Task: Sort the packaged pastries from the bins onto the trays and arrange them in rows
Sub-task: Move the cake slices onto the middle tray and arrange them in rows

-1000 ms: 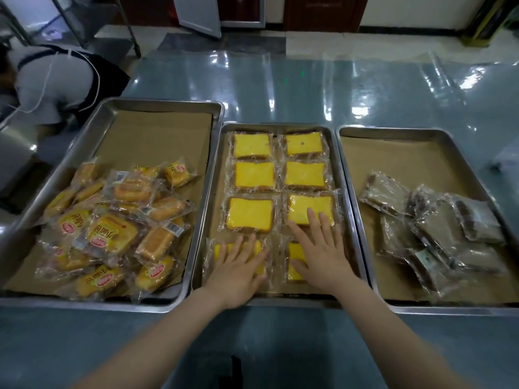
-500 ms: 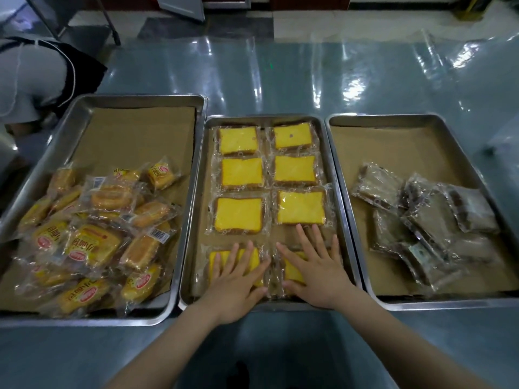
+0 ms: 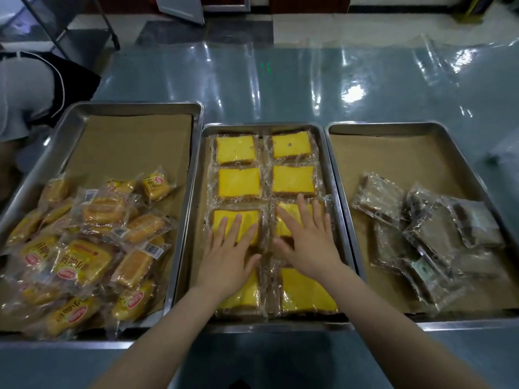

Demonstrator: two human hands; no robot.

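Starting out to the left of our left hand [image 3: 228, 252], we see a metal tray [image 3: 134, 108] lined with brown paper, its near half heaped with wrapped golden buns [image 3: 84, 248] in clear packets with red and yellow labels. Beyond that tray's far left corner, a person in a grey top and dark apron [image 3: 31, 88] bends over.

Our left hand lies flat, fingers spread, gripping nothing, on the middle tray [image 3: 320, 130]; its fingertips rest on the third yellow cake slice [image 3: 224, 217] of the left column, and its palm covers the gap before the nearest slice [image 3: 244, 296]. Just beside it, our right hand [image 3: 307, 242] is likewise flat and spread, holding nothing, pressing the third slice of the right column [image 3: 286, 217], with another slice [image 3: 306, 293] under the wrist. Beyond both hands, four more wrapped yellow slices [image 3: 238, 181] sit in two neat rows.

Right of our right hand, a third paper-lined tray [image 3: 421, 126] holds a loose pile of brown pastries [image 3: 432, 237] in clear wrappers. All three trays stand touching on a glossy blue-grey table [image 3: 280, 80].
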